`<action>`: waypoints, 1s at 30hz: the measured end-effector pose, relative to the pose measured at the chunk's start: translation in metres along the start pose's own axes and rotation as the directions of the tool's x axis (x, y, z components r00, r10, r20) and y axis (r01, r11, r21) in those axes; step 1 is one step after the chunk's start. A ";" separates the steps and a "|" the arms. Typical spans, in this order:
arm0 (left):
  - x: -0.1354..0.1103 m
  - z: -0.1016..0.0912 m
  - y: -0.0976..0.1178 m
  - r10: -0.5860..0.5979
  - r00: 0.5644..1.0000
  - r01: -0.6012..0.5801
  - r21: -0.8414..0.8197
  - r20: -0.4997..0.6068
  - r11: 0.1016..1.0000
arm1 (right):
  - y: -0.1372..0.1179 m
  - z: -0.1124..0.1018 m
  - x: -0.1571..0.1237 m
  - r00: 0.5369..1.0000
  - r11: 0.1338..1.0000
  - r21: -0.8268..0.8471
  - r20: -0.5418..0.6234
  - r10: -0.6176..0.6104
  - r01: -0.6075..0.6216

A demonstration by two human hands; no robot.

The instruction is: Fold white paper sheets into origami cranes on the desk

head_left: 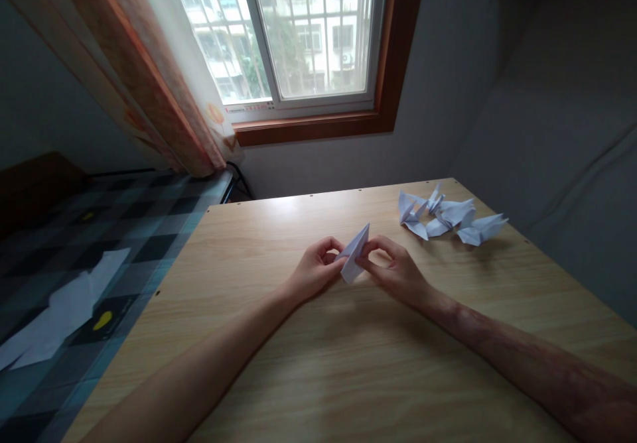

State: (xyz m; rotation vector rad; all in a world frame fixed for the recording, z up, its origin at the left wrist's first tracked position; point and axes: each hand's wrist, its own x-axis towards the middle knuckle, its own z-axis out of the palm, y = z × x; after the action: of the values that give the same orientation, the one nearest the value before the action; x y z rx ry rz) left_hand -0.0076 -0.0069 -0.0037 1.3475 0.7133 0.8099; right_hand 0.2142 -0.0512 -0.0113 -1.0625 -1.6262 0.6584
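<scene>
Nearest: both my forearms come in low over the wooden table (308,377), bare wood between them. Ahead of that, folded paper (355,257) is up between my two hands, mid-table, narrow tip pointing up and away, slightly right. Left hand (318,269): thumb and index pinched together on its left side. Right hand (395,267): same pinch on the right edge, thumb toward me, finger loop rounded. Neither grip has a visible gap at the tips; layers under the thumbs can't be made out.

To do this well, I'd use the left pinch as the fixed clamp, work only the right, line edges up before pressing, and run the crease from the middle toward the tip. Light pressure; thin paper likely buckles if both sides pull. Farther, right: finished-looking folded pieces (458,212), well clear of my knuckles.
</scene>
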 end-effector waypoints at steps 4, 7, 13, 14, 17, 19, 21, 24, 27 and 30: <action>0.000 0.003 0.003 0.023 1.000 -0.023 0.040 -0.003 0.999 | 0.001 0.001 0.000 0.999 0.999 -0.018 0.003 -0.045 0.046; 0.001 0.006 0.004 0.048 0.999 -0.046 0.073 -0.026 0.996 | 0.000 0.000 0.001 0.997 0.997 -0.029 0.025 -0.073 0.074; 0.002 0.007 0.001 0.033 0.996 -0.023 0.123 -0.082 0.992 | -0.004 -0.004 0.000 0.996 0.999 -0.011 0.081 -0.049 0.050; 0.002 0.006 0.001 0.035 0.995 -0.022 0.134 -0.098 0.991 | -0.004 -0.004 -0.001 0.996 0.999 -0.011 0.078 -0.033 0.034; 0.002 0.006 0.001 0.038 0.992 -0.019 0.149 -0.123 0.989 | 0.000 -0.003 -0.001 0.993 0.999 0.005 0.109 0.049 -0.050; 0.002 0.005 0.001 0.041 0.993 -0.026 0.123 -0.115 0.992 | 0.003 -0.001 -0.001 0.986 0.992 0.057 0.131 0.100 -0.109; 0.002 0.005 0.000 0.043 0.994 -0.036 0.073 -0.097 0.997 | 0.007 0.001 0.000 0.982 0.975 0.160 0.136 0.133 -0.154; 0.002 0.003 -0.001 0.032 0.997 -0.031 0.013 -0.069 0.999 | 0.013 0.002 0.000 0.971 0.916 0.329 0.143 0.192 -0.229; 0.001 0.003 -0.001 0.020 0.998 -0.020 0.017 -0.051 1.000 | 0.015 0.003 -0.001 0.953 0.869 0.394 0.167 0.251 -0.298; 0.001 0.003 0.001 0.007 1.000 -0.005 0.071 -0.024 0.997 | 0.016 0.003 -0.001 0.939 0.848 0.405 0.185 0.290 -0.342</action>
State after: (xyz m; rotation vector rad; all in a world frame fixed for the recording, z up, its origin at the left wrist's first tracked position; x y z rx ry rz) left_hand -0.0048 -0.0074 -0.0028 1.4063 0.7638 0.8133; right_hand 0.2164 -0.0448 -0.0260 -0.9765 -1.3170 1.2628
